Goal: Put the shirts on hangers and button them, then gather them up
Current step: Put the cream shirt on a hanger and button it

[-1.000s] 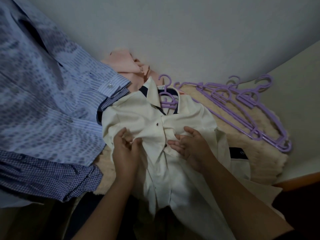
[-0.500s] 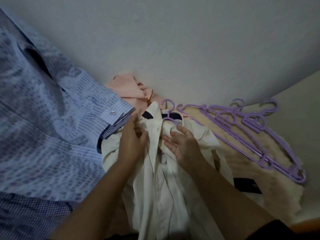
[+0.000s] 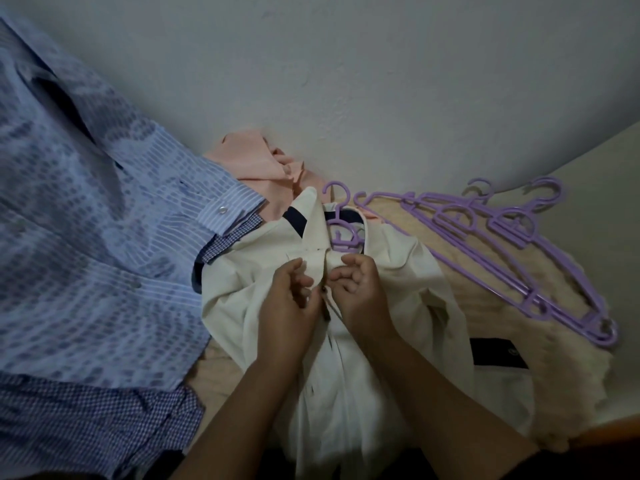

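A cream shirt (image 3: 263,271) with a dark collar lining lies in front of me on a purple hanger (image 3: 341,233), whose hook sticks out past the collar. My left hand (image 3: 287,306) pinches the left front edge just below the collar. My right hand (image 3: 360,289) pinches the right front edge, fingers curled. Both hands meet at the placket, near a small dark button. A large blue patterned shirt (image 3: 86,237) lies at the left. A peach shirt (image 3: 256,171) is bunched against the wall.
Several spare purple hangers (image 3: 502,244) lie stacked at the right on a cream fleecy blanket (image 3: 485,299). A navy checked shirt (image 3: 86,424) lies at the lower left. A grey wall (image 3: 346,81) rises close behind everything.
Both hands moved up from the chest of the cream shirt to the placket just under the collar and now pinch its two front edges together. The view has shifted.
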Tool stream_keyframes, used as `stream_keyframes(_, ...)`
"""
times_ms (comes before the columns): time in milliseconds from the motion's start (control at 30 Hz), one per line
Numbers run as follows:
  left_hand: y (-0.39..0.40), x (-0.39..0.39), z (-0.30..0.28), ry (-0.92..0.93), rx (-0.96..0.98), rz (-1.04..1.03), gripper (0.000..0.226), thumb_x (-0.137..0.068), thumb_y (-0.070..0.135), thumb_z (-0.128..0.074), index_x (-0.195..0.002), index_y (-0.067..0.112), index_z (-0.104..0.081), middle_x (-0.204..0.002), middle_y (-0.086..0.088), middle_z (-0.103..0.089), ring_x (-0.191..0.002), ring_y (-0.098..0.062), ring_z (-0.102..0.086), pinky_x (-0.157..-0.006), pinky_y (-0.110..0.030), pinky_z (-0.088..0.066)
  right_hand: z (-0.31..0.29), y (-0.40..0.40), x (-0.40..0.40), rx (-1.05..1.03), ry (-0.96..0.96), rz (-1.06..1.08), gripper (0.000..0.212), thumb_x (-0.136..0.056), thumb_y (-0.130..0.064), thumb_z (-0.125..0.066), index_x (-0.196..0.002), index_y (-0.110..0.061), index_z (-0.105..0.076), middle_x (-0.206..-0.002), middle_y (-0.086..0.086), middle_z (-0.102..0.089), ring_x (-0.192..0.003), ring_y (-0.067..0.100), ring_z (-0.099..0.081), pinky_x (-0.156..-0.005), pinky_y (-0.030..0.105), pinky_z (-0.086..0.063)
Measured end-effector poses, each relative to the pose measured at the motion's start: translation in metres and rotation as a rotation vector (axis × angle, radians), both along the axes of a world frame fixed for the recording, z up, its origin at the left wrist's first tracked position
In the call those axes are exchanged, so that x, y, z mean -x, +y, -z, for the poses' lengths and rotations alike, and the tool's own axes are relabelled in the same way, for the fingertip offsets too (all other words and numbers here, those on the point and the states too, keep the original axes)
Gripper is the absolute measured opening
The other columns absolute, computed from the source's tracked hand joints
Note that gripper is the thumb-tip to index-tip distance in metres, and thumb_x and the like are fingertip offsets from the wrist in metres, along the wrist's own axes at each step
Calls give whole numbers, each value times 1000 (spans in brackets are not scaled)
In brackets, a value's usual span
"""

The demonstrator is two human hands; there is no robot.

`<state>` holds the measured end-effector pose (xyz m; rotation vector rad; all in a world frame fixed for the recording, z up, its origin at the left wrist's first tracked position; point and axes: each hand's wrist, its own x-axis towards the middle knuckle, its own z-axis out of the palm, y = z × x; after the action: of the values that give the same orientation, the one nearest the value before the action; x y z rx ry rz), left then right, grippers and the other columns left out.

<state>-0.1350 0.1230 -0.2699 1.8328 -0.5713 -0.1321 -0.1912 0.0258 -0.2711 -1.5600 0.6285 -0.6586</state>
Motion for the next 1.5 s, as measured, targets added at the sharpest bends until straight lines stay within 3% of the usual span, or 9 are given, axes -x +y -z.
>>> stream_keyframes(100, 2, -6, 5, 51, -19, -29, 40, -85, 9, -69, -121, 17, -52, -86, 6, -66, -76, 3, -61, -67, -3, -41, 5, -3, -3, 13, 67, -53, 41, -84, 9, -56, -93, -30, -45, -85, 2, -64, -78, 8, -62, -72, 14, -48)
stream_keyframes(233, 5, -12, 10, 156, -40, -21, 41, -85, 10, -69, -122, 16, -53, -87, 2, -70, -75, 1, -63, -68, -4, -43, 12, -3, -2, 80, 120, -114, 44, -81, 8, -62, -96, -29, -45, -80, 2, -60, -62, -2, -53, -64, 9, -43)
stream_keyframes(333, 7, -9, 8, 307, 95, -24, 39, -84, 8, -69, -119, 18, -55, -82, 0, -71, -78, -7, -67, -78, -16, -50, 16, 0, 0, 161, 120, -85, 43, -79, 7, -65, -104, -22, -45, -72, 7, -60, -61, 4, -53, -63, 11, -43)
stream_keyframes(533, 11, -2, 8, 522, 230, -14, 37, -86, 9, -69, -119, 18, -54, -87, -7, -73, -83, -15, -70, -82, -31, -54, 9, 5, 1, -30, 77, -33, 44, -80, 11, -61, -90, -27, -41, -76, 19, -54, -69, 22, -52, -64, 19, -45)
stream_keyframes(700, 14, 0, -1, 526, 226, 6, 38, -85, 10, -71, -118, 17, -54, -85, -1, -75, -83, -9, -70, -79, -24, -53, 0, 9, 9, -156, 42, -4, 37, -83, 5, -62, -103, -19, -42, -78, 13, -60, -70, 16, -55, -70, 21, -48)
stream_keyframes(900, 16, 5, -6, 392, 120, 43, 40, -81, 14, -75, -115, 18, -55, -80, 7, -75, -81, -2, -69, -80, -18, -49, -5, 14, 15, -178, 26, 21, 34, -82, 3, -63, -98, -18, -43, -78, 9, -60, -70, 14, -56, -75, 25, -47)
stream_keyframes(1067, 20, 10, -16, 357, 153, 29, 38, -80, 8, -74, -111, 17, -54, -69, 10, -72, -73, 8, -65, -65, -2, -43, -8, 17, 21, -161, 86, 6, 35, -82, 2, -65, -103, -13, -40, -73, 5, -57, -53, -1, -53, -54, 9, -44)
stream_keyframes(1300, 19, 20, -17, 379, 126, 34, 36, -81, 10, -75, -108, 19, -54, -66, 13, -71, -69, 9, -65, -62, -3, -44, -10, 16, 29, -176, 95, 65, 38, -81, 0, -65, -107, -14, -40, -75, 2, -61, -68, 14, -59, -75, 36, -52)
stream_keyframes(1500, 19, 22, -19, 460, 160, 40, 29, -86, 11, -68, -112, 15, -55, -76, 3, -74, -72, -1, -69, -65, -9, -50, -11, 19, 32, -144, 61, 59, 35, -82, 4, -60, -93, -22, -41, -72, 9, -62, -67, 19, -60, -75, 39, -51)
